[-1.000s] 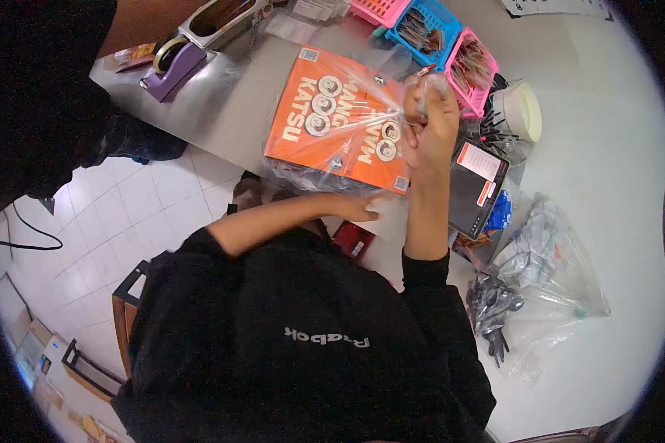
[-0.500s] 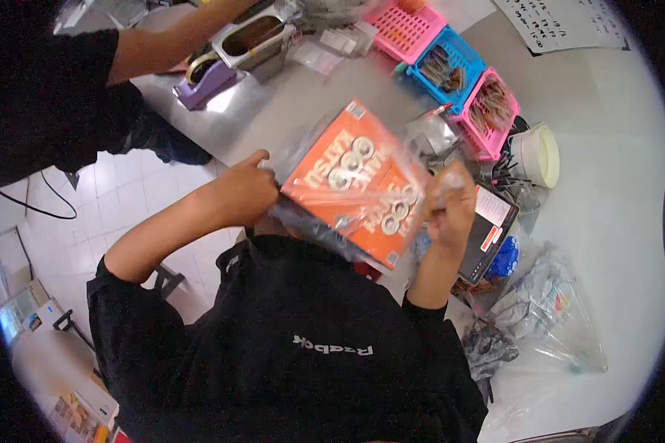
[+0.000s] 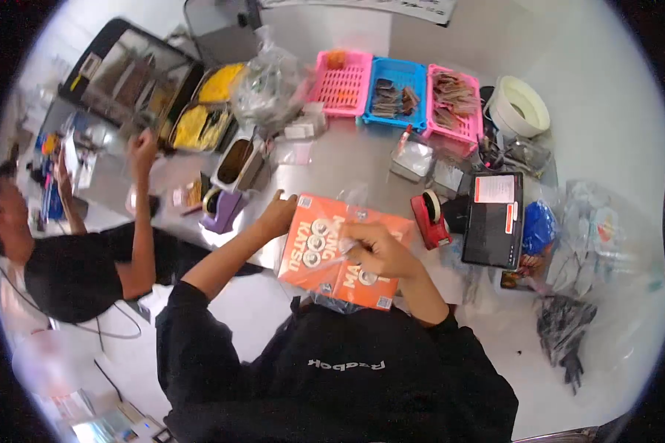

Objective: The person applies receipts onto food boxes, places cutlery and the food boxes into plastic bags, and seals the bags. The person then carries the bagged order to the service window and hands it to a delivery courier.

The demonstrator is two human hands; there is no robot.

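An orange box (image 3: 319, 275) with white lettering lies in a clear plastic bag in front of my chest. My left hand (image 3: 277, 215) grips its upper left corner, with some fingers hidden behind the edge. Over the top face, my right hand (image 3: 377, 251) is closed on the gathered plastic of the bag. Dark plastic shows under the box's near edge. A red tape dispenser (image 3: 430, 221) stands just right of the box.
Behind are pink (image 3: 341, 103) and blue (image 3: 397, 72) baskets, and a white tub (image 3: 506, 111). A tablet (image 3: 493, 236) and plastic bags (image 3: 587, 229) lie right. Left are a purple tape dispenser (image 3: 224, 214), metal container (image 3: 238, 161), yellow-filled trays (image 3: 199, 127) and a co-worker (image 3: 81, 269).
The view has shifted, showing more of the table and co-worker. My left hand has gone from below the box to its upper left corner. My right hand has moved from beside the box to over it.
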